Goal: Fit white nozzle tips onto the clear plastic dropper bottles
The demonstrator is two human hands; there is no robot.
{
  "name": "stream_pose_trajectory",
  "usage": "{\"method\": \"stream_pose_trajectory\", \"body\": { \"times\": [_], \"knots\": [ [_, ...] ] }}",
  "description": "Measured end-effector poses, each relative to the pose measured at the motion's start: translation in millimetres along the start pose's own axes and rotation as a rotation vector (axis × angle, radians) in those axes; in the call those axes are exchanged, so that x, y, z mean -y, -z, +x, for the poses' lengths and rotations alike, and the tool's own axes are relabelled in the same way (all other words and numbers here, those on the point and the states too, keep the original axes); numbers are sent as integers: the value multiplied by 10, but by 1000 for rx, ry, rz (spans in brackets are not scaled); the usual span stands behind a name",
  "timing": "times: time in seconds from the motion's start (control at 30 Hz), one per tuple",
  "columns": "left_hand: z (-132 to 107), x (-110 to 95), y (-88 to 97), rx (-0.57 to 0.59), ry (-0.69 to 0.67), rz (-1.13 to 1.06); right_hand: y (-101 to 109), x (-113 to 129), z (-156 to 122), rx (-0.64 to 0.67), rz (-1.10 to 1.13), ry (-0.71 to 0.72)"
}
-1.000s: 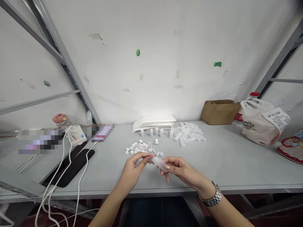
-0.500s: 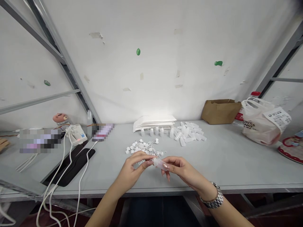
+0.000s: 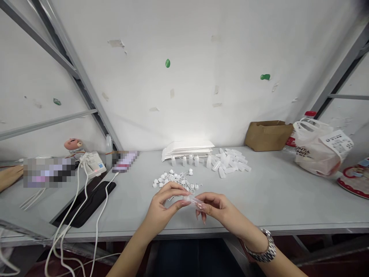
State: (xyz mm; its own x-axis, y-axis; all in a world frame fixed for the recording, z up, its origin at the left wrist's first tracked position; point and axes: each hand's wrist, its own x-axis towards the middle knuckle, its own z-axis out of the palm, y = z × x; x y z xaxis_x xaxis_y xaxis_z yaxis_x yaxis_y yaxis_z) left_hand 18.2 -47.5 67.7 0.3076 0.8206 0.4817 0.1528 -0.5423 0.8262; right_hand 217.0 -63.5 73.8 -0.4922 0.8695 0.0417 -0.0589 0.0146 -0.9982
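On the counter [image 3: 276, 200], a heap of nozzle caps [image 3: 172, 179] lies in front of a row of upright plastic bottles [image 3: 190, 161], which stands before a stack of flat packets [image 3: 187, 148] near the wall [image 3: 184, 77]. A pile of loose bottles [image 3: 227, 163] lies right of the row. Farther right, a paper bag [image 3: 268, 135] sits beside a plastic carrier bag [image 3: 317, 150]. Left of the heap, a cable [image 3: 100, 207] crosses a flat pad [image 3: 86, 204].

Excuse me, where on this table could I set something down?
The widest bare patch lies between the loose bottles and the plastic bag. A narrower one lies between the black pad and the white caps. The caps and bottles crowd the middle.
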Motion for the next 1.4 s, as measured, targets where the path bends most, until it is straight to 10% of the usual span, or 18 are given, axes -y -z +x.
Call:
{"method": "stream_pose_trajectory", "body": {
  "times": [0.63, 0.93, 1.4],
  "knots": [
    [10, 90, -40, -171, 217, -223, -1, -58, 35, 48, 448, 6],
    [53, 430, -204, -113, 293, 645, 299, 68, -22, -155, 346, 92],
    [28, 518, -52, -4, 292, 719, 299, 43, 2, -176, 305, 113]
  ]
}}
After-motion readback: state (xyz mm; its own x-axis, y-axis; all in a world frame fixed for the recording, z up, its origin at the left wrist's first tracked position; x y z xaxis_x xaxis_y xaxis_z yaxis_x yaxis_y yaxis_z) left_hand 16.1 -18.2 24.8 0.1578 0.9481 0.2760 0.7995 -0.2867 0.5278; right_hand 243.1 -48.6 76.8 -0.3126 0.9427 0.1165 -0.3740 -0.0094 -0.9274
